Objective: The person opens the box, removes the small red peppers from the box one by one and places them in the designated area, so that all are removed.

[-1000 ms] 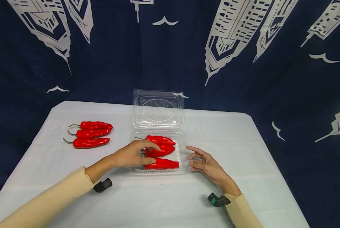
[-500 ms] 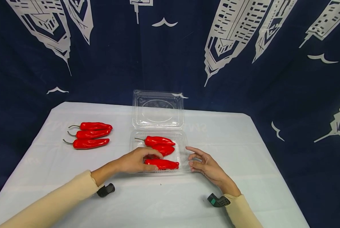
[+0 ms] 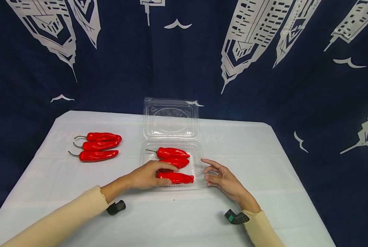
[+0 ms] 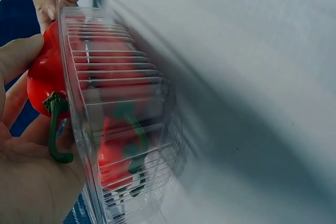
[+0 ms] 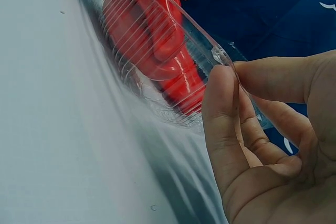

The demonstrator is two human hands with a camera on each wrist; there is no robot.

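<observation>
A clear plastic clamshell container (image 3: pixel 197 175) lies with its lid (image 3: pixel 171 120) raised behind it. Red chili peppers lie crosswise in its base: a back pepper (image 3: pixel 173 152), a middle pepper (image 3: pixel 179 162) and a front pepper (image 3: pixel 179 177). My left hand (image 3: pixel 146 175) grips the front pepper (image 4: pixel 44 77) from its stem end, thumb on the near side and fingers beyond; that pepper stands partly above the rim in the left wrist view. At the right side my right hand (image 3: pixel 222 180) pinches the container's rim (image 5: pixel 218 56) between thumb and finger.
Three more red chili peppers (image 3: pixel 98 156) lie side by side at the table's left, stems to the left. White cloth covers the table (image 3: pixel 248 147); a dark blue curtain (image 3: pixel 184 61) with white city prints hangs behind its far edge.
My left hand has come toward me, from near the middle pepper down to the front pepper, so the back pepper's stem now shows. My right hand has stayed at the container's side.
</observation>
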